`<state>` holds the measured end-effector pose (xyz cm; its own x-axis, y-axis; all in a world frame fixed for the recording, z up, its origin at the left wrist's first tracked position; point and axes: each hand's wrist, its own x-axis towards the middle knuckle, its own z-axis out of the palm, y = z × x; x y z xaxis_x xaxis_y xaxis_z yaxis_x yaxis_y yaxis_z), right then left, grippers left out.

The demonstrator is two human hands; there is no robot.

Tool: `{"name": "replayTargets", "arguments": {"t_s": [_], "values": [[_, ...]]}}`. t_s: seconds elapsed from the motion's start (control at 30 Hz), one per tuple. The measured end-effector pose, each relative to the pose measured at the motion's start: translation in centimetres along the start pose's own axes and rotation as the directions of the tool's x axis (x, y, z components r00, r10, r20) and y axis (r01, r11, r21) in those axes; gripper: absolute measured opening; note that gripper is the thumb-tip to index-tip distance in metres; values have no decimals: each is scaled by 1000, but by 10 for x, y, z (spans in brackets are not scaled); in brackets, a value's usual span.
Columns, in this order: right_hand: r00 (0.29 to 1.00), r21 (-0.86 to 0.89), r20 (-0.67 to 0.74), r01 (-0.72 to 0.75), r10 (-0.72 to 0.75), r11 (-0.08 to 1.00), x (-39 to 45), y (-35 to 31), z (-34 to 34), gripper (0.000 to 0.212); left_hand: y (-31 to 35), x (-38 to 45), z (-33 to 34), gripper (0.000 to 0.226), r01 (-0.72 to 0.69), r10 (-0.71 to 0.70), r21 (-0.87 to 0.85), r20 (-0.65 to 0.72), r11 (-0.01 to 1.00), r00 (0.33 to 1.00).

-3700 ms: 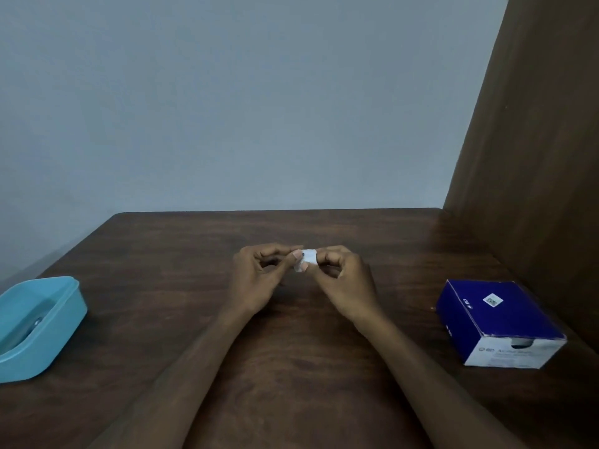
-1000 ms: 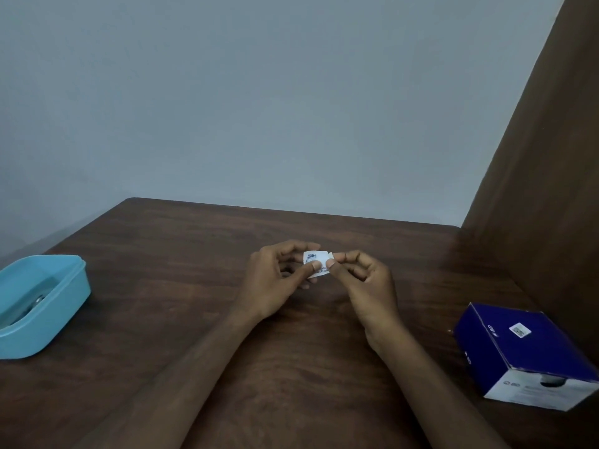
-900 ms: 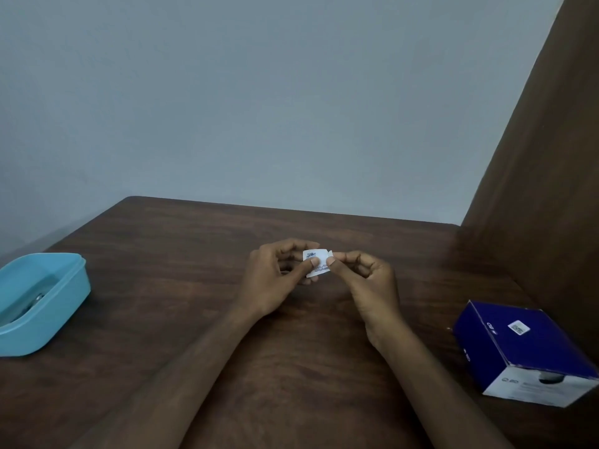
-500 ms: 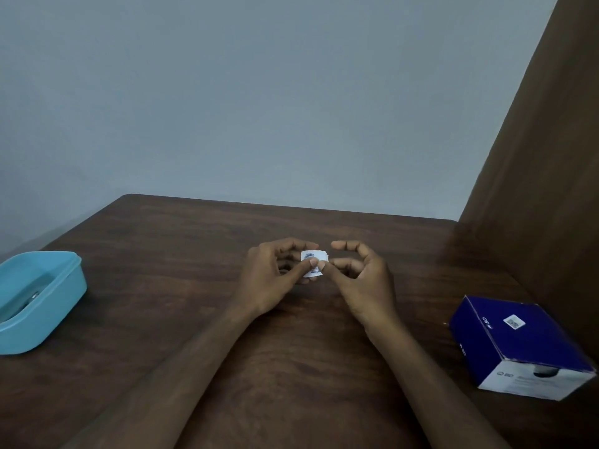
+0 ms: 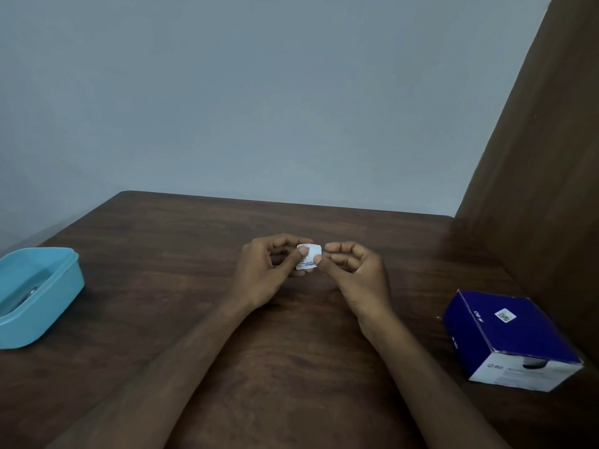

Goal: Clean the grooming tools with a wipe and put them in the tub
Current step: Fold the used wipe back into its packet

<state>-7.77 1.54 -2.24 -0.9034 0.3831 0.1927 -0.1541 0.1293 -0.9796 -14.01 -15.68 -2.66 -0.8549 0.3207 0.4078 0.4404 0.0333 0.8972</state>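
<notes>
A small white wipe packet (image 5: 308, 257) with blue print is held above the middle of the table. My left hand (image 5: 269, 270) pinches its left side between thumb and forefinger. My right hand (image 5: 353, 273) has curled fingers, with thumb and forefinger tips on the packet's right edge. The light blue tub (image 5: 58, 286) stands at the table's left edge, and a metal tool (image 5: 30, 293) lies inside it, only partly visible.
A dark blue and white cardboard box (image 5: 509, 338) sits at the right of the dark wooden table (image 5: 181, 254). A brown wooden panel (image 5: 544, 189) rises along the right side, and a grey wall stands behind.
Both hands stay at the table's middle with the packet. My right fingers came off its edge half a second ago and are back on it now. The view has shifted slightly.
</notes>
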Motion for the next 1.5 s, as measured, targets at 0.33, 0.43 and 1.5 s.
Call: {"name": "replayTargets", "arguments": {"t_s": [0.33,0.43,1.5], "values": [[998,-12,67,2,-1,1000,1,0,1,34,0,-2,0,21,-33,31,44,44,998,999],[1000,-40,-14,0,-1,999,3,3,-1,35,1,-2,1,19,-8,8,6,17,1000,1000],[998,42,56,13,-15,999,5,9,3,7,1,2,-1,15,60,-61,12,25,998,998]]}}
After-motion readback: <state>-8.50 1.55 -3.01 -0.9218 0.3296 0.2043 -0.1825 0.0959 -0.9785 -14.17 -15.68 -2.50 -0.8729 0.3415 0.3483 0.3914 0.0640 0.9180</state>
